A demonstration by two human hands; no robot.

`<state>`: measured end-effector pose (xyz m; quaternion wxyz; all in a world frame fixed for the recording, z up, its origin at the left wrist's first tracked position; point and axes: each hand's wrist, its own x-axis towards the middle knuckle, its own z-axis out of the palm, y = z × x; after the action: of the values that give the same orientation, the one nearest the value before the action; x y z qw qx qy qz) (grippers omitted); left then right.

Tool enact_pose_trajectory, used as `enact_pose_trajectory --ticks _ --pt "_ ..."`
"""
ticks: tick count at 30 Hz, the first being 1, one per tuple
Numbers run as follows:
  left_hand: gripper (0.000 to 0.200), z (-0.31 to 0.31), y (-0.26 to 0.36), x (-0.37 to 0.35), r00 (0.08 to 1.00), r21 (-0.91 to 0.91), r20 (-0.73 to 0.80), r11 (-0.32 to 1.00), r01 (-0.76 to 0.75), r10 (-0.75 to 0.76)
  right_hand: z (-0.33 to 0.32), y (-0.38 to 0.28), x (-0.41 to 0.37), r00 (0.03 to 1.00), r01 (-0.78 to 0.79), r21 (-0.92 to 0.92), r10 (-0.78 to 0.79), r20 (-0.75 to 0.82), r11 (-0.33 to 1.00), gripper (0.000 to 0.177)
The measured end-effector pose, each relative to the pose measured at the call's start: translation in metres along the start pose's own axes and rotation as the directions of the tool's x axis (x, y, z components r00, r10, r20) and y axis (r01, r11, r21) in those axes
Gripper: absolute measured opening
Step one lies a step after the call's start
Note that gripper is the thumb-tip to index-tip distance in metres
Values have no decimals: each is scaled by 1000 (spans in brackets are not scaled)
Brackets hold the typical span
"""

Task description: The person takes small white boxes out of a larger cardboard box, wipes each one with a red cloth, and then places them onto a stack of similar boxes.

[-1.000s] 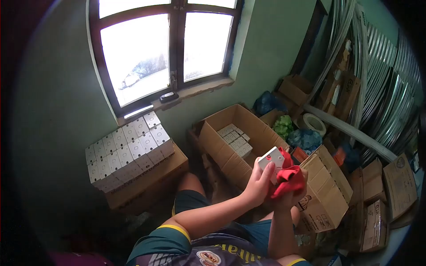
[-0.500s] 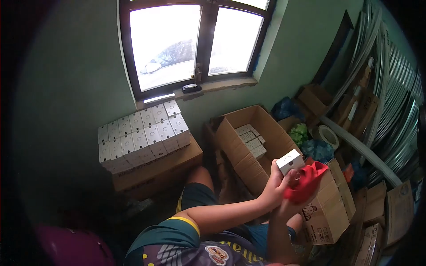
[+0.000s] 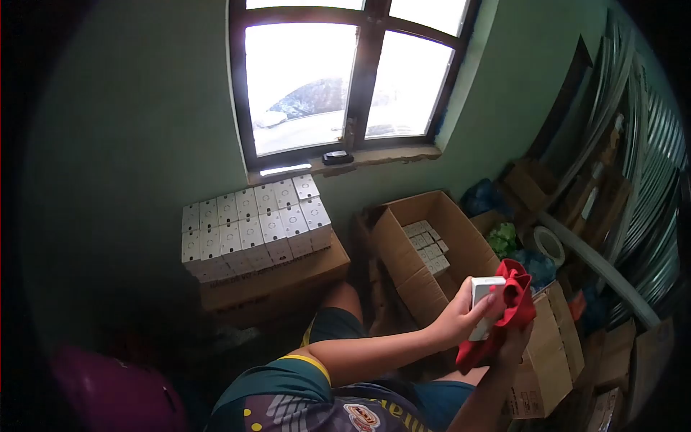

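Observation:
My left hand (image 3: pixel 455 321) is closed around a small white box (image 3: pixel 484 289), held upright over the near side of an open carton. Against the box's right side lies a red cloth (image 3: pixel 515 306). Beneath the cloth is my right hand (image 3: pixel 515 341), gripping it from below, with most of its fingers hidden. Just beyond both hands, the open cardboard carton (image 3: pixel 399 252) contains several small white boxes (image 3: pixel 426 245) at its far end.
Rows of white boxes (image 3: pixel 248 227) are stacked on a closed carton (image 3: pixel 288 277) to the left, below the window (image 3: pixel 302 86). Another carton (image 3: pixel 551 353) stands at my right. Coiled grey tubing (image 3: pixel 648 180) leans against the right wall. A purple object (image 3: pixel 115 389) is at lower left.
The white box has turned from lying tilted to standing more upright against the red cloth. The cloth now hangs lower beneath it. The camera view has shifted, moving the scene right and down.

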<state>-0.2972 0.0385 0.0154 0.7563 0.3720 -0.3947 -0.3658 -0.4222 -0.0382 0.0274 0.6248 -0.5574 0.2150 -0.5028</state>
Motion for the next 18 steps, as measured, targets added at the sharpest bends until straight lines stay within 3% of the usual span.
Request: enact_pose_trajectory --ticks 2,3,5,6,7,8,9,10,11,12,13,15,16,17,18 --pt "37 -12 2 -4 990 192 85 976 98 -116 -12 9 11 991 71 -81 -61 118 994 44" --pt "36 -9 10 -8 991 267 98 962 57 -86 -8 5 12 981 107 -118 -86 174 987 42" --pt "40 -10 -8 -16 984 263 178 964 -45 -3 -2 -9 15 993 4 -121 10 116 993 44" --pt "39 -8 -2 -20 989 277 145 961 -9 -32 8 -12 16 996 -10 -81 17 91 997 45" --pt "37 -10 -1 -18 995 212 96 977 -22 2 14 -14 16 998 -22 -39 24 66 999 45" --pt "36 -13 1 -15 998 146 46 988 -42 35 7 5 16 997 51 -91 -45 66 995 49" --pt "36 -17 1 -11 998 80 -5 995 -65 66 12 9 4 996 18 -147 -5 93 989 59" --pt "39 -28 1 -7 998 -117 -56 992 -40 33 12 18 -3 974 119 -277 -58 217 954 64" --pt "42 -32 2 -8 997 -154 -74 988 -9 -2 14 26 -9 936 229 -388 -92 341 893 69" --pt "45 -34 15 -9 995 -192 -90 981 19 -37 39 17 -17 887 375 -285 -252 387 882 77" --pt "49 -36 23 -9 992 -230 -104 972 46 -72 43 10 -13 892 367 -293 -245 381 883 78" --pt "52 -31 15 -10 999 27 -43 1000 -15 16 44 1 -8 902 348 -309 -226 368 885 79" --pt "53 -29 15 -12 999 153 -7 987 -48 50 38 -6 -5 923 116 -88 -74 377 989 72" --pt "54 -31 18 -16 998 300 55 953 -45 30 27 -12 3 902 71 -181 15 431 981 67" --pt "55 -32 24 -17 996 329 88 944 -11 -19 15 -18 13 874 33 -275 106 475 961 62"
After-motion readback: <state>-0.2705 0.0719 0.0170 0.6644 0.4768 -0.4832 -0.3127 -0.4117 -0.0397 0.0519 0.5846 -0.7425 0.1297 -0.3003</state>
